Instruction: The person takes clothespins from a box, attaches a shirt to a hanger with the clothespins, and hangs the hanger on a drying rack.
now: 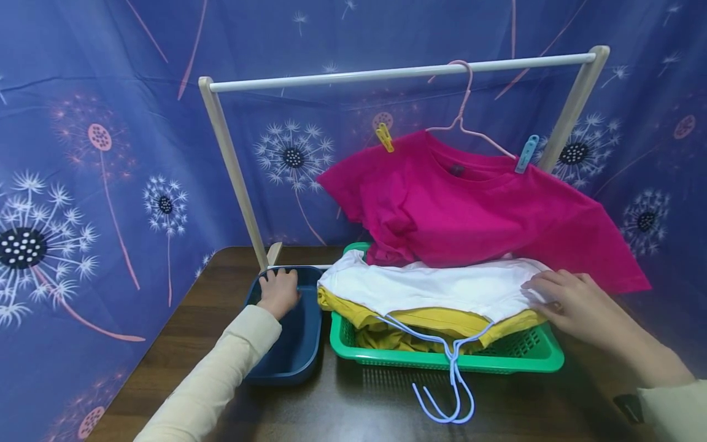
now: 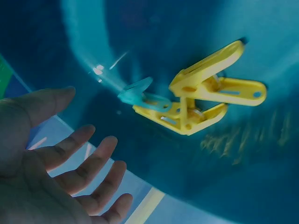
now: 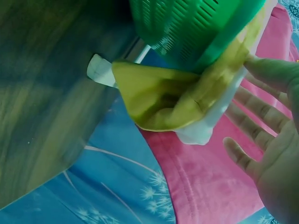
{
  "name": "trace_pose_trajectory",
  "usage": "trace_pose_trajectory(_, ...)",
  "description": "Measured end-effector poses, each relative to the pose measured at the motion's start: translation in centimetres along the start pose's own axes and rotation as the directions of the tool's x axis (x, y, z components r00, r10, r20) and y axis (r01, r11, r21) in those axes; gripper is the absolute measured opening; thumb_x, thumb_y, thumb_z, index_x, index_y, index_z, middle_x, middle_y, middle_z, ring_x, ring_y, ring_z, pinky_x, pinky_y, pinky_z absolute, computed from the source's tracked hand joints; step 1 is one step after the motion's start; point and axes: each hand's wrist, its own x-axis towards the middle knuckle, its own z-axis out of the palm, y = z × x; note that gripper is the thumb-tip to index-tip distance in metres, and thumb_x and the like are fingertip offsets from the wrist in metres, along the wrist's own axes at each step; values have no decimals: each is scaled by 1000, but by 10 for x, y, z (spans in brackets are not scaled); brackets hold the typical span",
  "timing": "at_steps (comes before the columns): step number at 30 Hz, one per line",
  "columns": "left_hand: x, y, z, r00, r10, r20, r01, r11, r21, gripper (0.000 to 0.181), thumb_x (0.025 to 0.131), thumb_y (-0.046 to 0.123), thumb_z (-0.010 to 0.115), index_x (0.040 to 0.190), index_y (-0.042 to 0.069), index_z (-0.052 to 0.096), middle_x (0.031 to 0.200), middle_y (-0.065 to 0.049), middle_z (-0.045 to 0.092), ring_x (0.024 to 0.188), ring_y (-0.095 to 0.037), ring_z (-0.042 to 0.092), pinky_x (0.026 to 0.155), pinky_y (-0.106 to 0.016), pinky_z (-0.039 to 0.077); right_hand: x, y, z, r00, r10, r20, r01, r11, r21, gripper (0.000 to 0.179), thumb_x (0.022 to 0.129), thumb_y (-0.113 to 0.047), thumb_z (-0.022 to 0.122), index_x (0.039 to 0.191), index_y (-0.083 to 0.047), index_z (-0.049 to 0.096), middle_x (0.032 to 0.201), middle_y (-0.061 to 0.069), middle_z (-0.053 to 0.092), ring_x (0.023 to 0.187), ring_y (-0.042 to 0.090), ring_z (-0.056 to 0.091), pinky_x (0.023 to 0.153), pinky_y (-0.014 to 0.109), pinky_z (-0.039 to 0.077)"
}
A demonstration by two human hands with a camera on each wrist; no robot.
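My left hand (image 1: 280, 293) reaches into a dark blue basin (image 1: 316, 344), its fingers spread and holding nothing. In the left wrist view, two yellow clothespins (image 2: 210, 64) and a teal clothespin (image 2: 135, 94) lie in the basin, just past the fingertips. With loose, extended fingers, my right hand (image 1: 585, 310) is at the right edge of a white shirt (image 1: 431, 287). A yellow shirt (image 1: 442, 318) lies beneath it, both over a green basket (image 1: 386, 356). Blue hangers (image 1: 454, 368) stick out of their necklines toward me.
Behind stands a rack with a white rod (image 1: 331, 78) and wooden posts. A magenta T-shirt (image 1: 469, 209) hangs there on a pink hanger (image 1: 463, 110), with a yellow clothespin (image 1: 385, 138) and a blue clothespin (image 1: 527, 153) at its shoulders. Everything stands on a brown wooden table (image 1: 182, 356).
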Motion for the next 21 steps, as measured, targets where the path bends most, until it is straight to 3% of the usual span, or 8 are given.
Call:
trace_pose_trajectory(3,0,-2,5,1000,-2,1,2,1000,-1,41,83,21,64,117,0,55,117,-26,53,107,-47,44,89,-61,32,0,-1,3,999,-6,-37,6,1000,1,52,87,-60,41,89,-14,65,83,0,64,69,18,53,56,35,38)
trace_pose_trajectory(6,1,-4,10,1000,-3,-2,3,1000,1,39,84,19,62,116,-1,56,115,-27,53,105,-46,45,88,-60,33,-1,-2,6,998,2,-58,-2,1000,-3,66,87,-64,23,87,-13,66,82,2,65,69,20,54,56,36,38)
trace_pose_trajectory(21,2,-15,30,998,-51,-22,51,999,5,28,88,7,49,112,-3,58,107,-27,57,98,-44,47,85,-58,34,1,-14,12,993,73,-90,-80,993,-83,69,85,-68,24,79,-16,69,78,2,66,74,22,59,63,39,36)
